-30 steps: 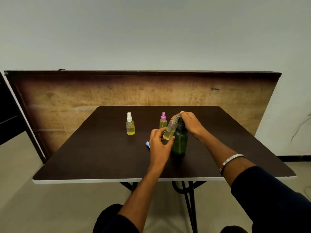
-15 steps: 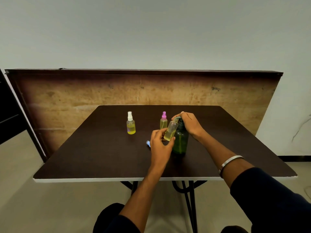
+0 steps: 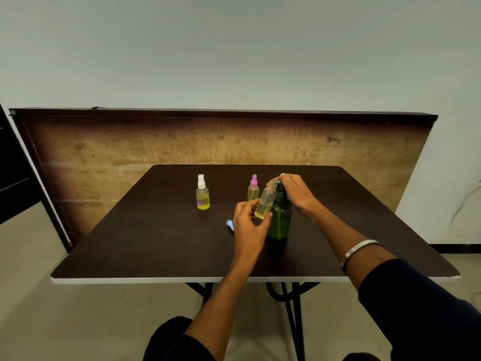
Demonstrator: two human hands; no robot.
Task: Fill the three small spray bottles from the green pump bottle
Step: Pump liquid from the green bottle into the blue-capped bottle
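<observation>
The green pump bottle point(image 3: 280, 220) stands upright on the dark table point(image 3: 145, 241). My right hand point(image 3: 295, 190) lies over its pump head, fingers curled round the nozzle. My left hand point(image 3: 248, 225) pinches an uncapped small clear bottle point(image 3: 265, 205), tilted, its mouth up under the nozzle, with yellow liquid in its lower part. A white-capped spray bottle point(image 3: 202, 192) stands to the left, roughly half full of yellow liquid. Just behind the held bottle stands a pink-capped spray bottle point(image 3: 253, 188). A blue cap point(image 3: 230, 224) lies on the table beside my left hand.
An upended wooden tabletop point(image 3: 130, 157) leans against the wall behind the table. The table's white front edge point(image 3: 182, 279) is near my body, with black metal legs point(image 3: 291, 308) below it. A dark doorway is at the far left.
The view has shifted slightly. My hands and the bottles keep nearly the same pose, with the small bottle still held at the nozzle.
</observation>
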